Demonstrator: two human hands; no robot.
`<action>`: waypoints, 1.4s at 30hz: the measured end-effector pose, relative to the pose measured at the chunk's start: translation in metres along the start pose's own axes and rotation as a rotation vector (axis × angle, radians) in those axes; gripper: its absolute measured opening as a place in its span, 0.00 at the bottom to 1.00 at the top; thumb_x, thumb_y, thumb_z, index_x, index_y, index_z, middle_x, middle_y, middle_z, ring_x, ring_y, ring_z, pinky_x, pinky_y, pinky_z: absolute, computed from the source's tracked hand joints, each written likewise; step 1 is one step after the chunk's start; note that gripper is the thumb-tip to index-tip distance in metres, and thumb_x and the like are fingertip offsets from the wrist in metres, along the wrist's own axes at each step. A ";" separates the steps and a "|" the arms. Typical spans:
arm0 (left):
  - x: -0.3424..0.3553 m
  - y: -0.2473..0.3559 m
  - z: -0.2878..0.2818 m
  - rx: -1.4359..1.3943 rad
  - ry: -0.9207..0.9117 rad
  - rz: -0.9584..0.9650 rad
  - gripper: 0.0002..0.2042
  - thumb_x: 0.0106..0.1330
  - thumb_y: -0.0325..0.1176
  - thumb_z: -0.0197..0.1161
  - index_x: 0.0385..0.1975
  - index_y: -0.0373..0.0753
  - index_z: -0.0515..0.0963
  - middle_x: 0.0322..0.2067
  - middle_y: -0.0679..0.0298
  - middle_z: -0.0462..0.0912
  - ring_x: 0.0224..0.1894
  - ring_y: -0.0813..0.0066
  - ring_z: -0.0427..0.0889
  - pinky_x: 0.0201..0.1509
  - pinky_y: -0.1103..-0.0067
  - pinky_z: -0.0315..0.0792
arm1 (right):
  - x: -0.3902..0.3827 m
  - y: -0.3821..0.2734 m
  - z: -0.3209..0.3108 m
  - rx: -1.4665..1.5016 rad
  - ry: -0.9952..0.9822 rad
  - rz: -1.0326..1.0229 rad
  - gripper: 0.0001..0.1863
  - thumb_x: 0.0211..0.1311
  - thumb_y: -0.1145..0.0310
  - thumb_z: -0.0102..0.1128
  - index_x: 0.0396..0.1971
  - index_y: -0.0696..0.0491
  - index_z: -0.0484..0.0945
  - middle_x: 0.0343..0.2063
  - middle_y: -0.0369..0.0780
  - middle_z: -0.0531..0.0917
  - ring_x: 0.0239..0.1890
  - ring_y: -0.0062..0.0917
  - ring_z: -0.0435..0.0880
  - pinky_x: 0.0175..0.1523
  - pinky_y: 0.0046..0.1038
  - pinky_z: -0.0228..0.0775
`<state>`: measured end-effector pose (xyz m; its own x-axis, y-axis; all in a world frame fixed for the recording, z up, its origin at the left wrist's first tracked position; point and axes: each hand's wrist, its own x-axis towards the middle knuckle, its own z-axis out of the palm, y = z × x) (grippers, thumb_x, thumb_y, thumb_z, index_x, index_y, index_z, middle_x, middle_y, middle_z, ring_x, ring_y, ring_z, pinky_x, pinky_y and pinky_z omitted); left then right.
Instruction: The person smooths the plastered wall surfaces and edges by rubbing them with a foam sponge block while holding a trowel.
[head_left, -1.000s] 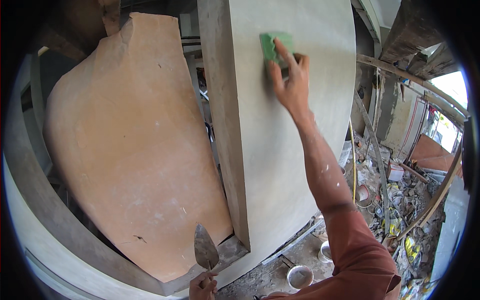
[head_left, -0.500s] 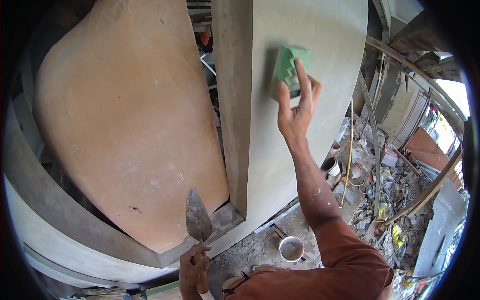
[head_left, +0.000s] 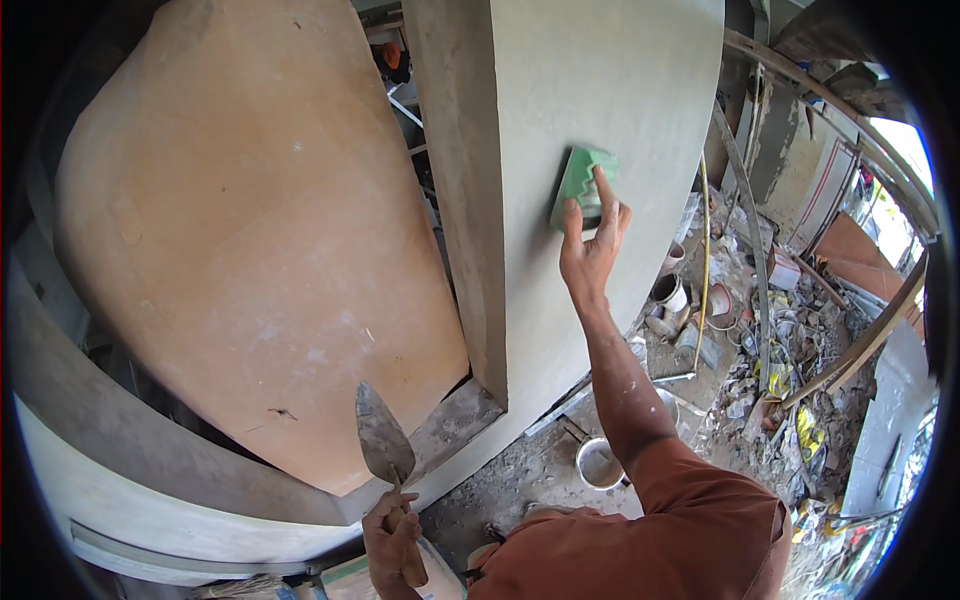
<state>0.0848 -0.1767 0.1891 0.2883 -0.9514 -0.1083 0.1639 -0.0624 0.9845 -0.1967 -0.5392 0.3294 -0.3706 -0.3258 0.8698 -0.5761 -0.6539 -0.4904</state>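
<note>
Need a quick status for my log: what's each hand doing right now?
Left hand: closed, holding a trowel.
Right hand: fingers spread, holding a green block at the grey wall.

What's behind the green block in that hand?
Grey wall shows around the green block in the right hand. The patch directly behind is covered, so it can't be seen.

Daylight glares through an irregular white opening (head_left: pixel 906 152), right; faint shadow flanks a green rectangular pad (head_left: pixel 577 180); fisheye edges curve into black.
</note>
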 end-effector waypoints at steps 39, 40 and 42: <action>0.031 0.009 0.001 0.065 -0.070 -0.016 0.13 0.65 0.18 0.62 0.49 0.27 0.81 0.34 0.65 0.75 0.27 0.80 0.74 0.29 0.81 0.71 | 0.052 -0.067 0.002 0.116 -0.070 -0.241 0.33 0.57 0.72 0.69 0.66 0.41 0.76 0.46 0.51 0.78 0.50 0.45 0.71 0.53 0.41 0.72; 0.030 0.004 -0.004 0.017 -0.065 -0.020 0.13 0.65 0.18 0.62 0.49 0.27 0.81 0.33 0.65 0.75 0.27 0.79 0.74 0.29 0.81 0.70 | 0.043 -0.061 -0.001 0.059 -0.111 -0.246 0.34 0.57 0.72 0.69 0.66 0.40 0.76 0.47 0.51 0.78 0.50 0.46 0.71 0.54 0.42 0.72; 0.029 0.004 -0.001 -0.002 -0.058 -0.044 0.12 0.66 0.19 0.62 0.49 0.26 0.81 0.33 0.65 0.75 0.27 0.79 0.74 0.30 0.81 0.70 | 0.023 -0.040 -0.010 0.039 -0.136 -0.220 0.35 0.56 0.73 0.70 0.67 0.40 0.76 0.48 0.51 0.78 0.50 0.46 0.71 0.53 0.41 0.72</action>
<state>0.0945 -0.2039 0.1893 0.2255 -0.9637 -0.1432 0.1770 -0.1040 0.9787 -0.1889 -0.5133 0.3683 -0.1362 -0.2597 0.9560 -0.6024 -0.7444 -0.2880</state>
